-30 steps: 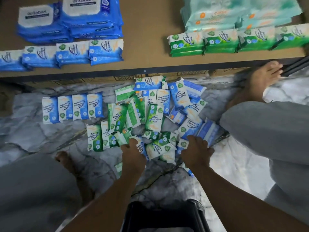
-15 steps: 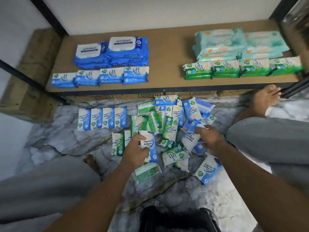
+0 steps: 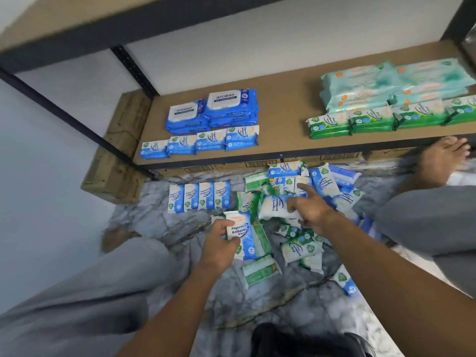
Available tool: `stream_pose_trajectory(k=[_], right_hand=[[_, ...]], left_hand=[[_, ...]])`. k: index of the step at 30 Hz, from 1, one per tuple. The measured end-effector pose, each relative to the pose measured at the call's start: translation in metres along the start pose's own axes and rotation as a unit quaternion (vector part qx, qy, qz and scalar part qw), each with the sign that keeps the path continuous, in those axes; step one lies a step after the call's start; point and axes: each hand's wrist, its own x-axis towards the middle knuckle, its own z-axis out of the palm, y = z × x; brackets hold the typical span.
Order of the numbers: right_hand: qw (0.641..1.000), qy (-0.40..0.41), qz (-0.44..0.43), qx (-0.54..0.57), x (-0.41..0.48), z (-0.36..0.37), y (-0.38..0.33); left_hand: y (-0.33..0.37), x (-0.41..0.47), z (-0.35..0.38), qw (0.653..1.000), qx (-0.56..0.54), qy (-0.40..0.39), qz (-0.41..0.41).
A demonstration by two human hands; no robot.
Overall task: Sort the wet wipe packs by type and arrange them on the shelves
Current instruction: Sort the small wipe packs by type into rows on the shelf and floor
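Note:
A mixed heap of small blue and green wet wipe packs (image 3: 304, 243) lies on the marble floor before the low shelf (image 3: 278, 140). My left hand (image 3: 219, 244) grips a blue "Fragrance Free Antibacterial Wipes" pack (image 3: 240, 231) above the heap's left edge. My right hand (image 3: 311, 210) holds another blue pack (image 3: 275, 206) over the heap's middle, index finger stretched out. A neat row of blue packs (image 3: 199, 196) lies on the floor to the left. On the shelf sit blue antabax packs (image 3: 213, 112), small blue packs (image 3: 199, 144), small green packs (image 3: 371, 119) and pale teal packs (image 3: 386, 83).
My grey trouser legs flank the heap left (image 3: 85, 292) and right (image 3: 432, 217), a bare foot (image 3: 443, 158) by the shelf's front edge. A dark container (image 3: 306, 341) sits at the bottom. Cardboard boxes (image 3: 116, 161) stand at the shelf's left end. An upper shelf board (image 3: 103, 24) overhangs.
The view has tilted up, showing more shelf. My left hand lifted its blue pack off the heap. My right hand moved up and left, taking hold of another blue pack.

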Motion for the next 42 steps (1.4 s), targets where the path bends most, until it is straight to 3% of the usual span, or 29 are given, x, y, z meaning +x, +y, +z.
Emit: stream_pose_trajectory(k=[7,17,20,35,42], right_hand=[[1.000,-0.013,-0.002,-0.006,0.012,0.057,0.006],[0.995,-0.051,0.085,-0.007,0.041,0.165,0.041],[0.993,-0.054,0.096,-0.036,0.047,0.195,0.055],[0.969,-0.037,-0.023,-0.242,0.125,0.351,0.093],[0.951,-0.039,-0.034,-0.305,0.132,0.376,0.110]], left_hand=[[-0.032,0.025,-0.028,0.998,-0.033,0.029,-0.033],[-0.109,0.075,-0.081,0.979,-0.116,0.111,-0.126],[-0.128,0.095,-0.088,0.978,-0.097,0.115,-0.143],[-0.220,0.209,-0.146,0.976,-0.070,0.138,-0.155],[-0.234,0.221,-0.144,0.979,0.118,0.118,-0.115]])
